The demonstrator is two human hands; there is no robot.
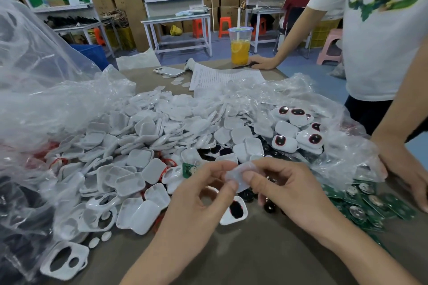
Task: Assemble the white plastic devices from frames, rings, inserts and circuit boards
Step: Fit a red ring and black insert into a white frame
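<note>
Both my hands meet above the table's near middle. My left hand (208,190) and my right hand (280,185) pinch a small translucent white insert (236,174) between fingertips. Just below them lies a white frame with a dark insert and red ring (234,211). A big heap of white plastic shells (148,146) covers the table's left and centre. Finished devices with dark red-ringed eyes (298,132) sit at the back right. Green circuit boards (368,206) lie to the right. A white frame with two openings (64,259) lies at the near left.
Crumpled clear plastic bags (46,90) rise at the left and spread at the right. Another person in a white T-shirt (382,53) stands at the right, a hand (412,173) on the table. A cup of orange drink (240,45), a phone (168,71) and papers (222,76) sit at the far edge.
</note>
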